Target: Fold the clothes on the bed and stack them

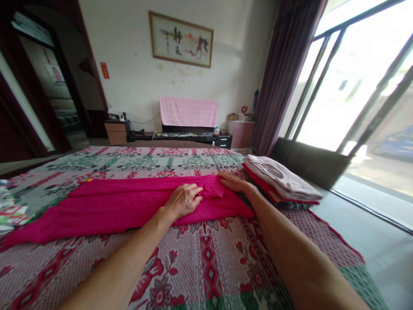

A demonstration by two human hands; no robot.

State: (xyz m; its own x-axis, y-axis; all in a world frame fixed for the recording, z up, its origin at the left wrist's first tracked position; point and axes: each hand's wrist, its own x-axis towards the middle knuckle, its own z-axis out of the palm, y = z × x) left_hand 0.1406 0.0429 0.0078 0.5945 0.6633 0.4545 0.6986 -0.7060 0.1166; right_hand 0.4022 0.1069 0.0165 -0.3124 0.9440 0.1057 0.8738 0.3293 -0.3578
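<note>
A bright pink garment [106, 204] lies stretched sideways across the patterned cloth [193, 267], with part of it folded over at its right end. My left hand [184, 200] rests on the garment right of its middle, fingers bent and close together at a bunched bit of fabric; whether it pinches the fabric is hidden. My right hand [232, 182] lies flat on the folded right end near the far edge, fingers stretched out.
Right of my right hand stands a stack of folded clothes, a pale shirt [280, 176] on top. White patterned fabric [11, 211] lies at the far left. A pink cloth [189, 112] covers something on the low cabinet by the wall.
</note>
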